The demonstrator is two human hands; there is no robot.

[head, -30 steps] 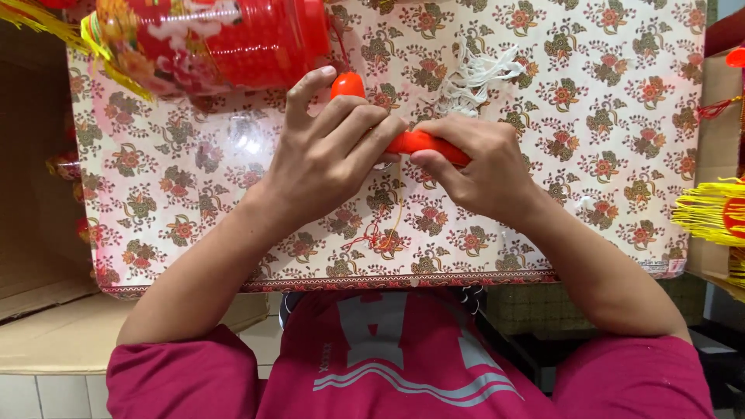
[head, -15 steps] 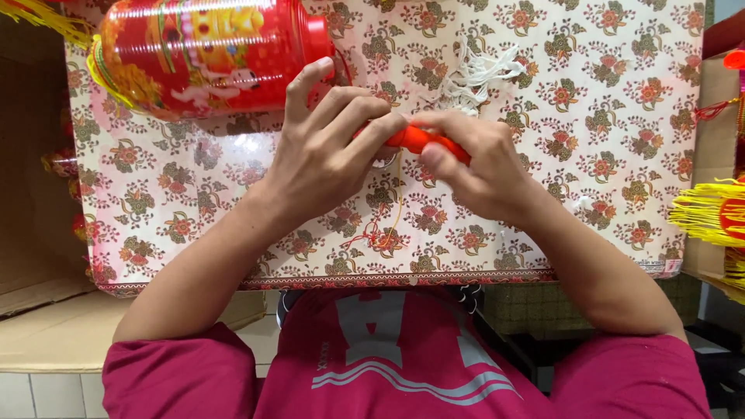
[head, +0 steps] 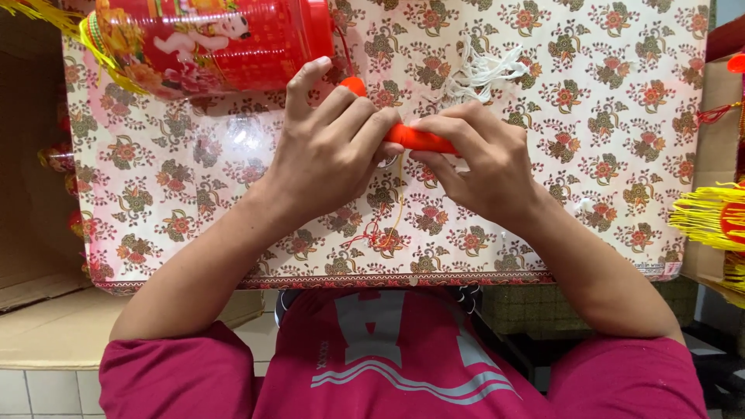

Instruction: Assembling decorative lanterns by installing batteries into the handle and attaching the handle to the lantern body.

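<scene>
My left hand [head: 330, 159] and my right hand [head: 477, 159] meet over the flower-patterned table [head: 621, 155]. Both pinch a short orange-red tube [head: 415, 140] that lies between their fingertips. A small orange-red round piece [head: 355, 84] shows just above my left fingers. A thin red and yellow cord [head: 380, 229] trails from under the hands toward me. A red cylindrical lantern [head: 217, 43] with pictures on it and a yellow fringe lies at the far left, close to my left forefinger.
A bundle of white strings [head: 481, 74] lies beyond my right hand. A yellow tassel fringe [head: 710, 217] sticks in from the right edge. Brown cardboard [head: 31, 194] stands left of the table. More red pieces [head: 58, 159] peek out at the table's left edge.
The red lantern has shifted a little leftward and up in view. Both hands stay clasped on the orange-red tube with only slight finger movement.
</scene>
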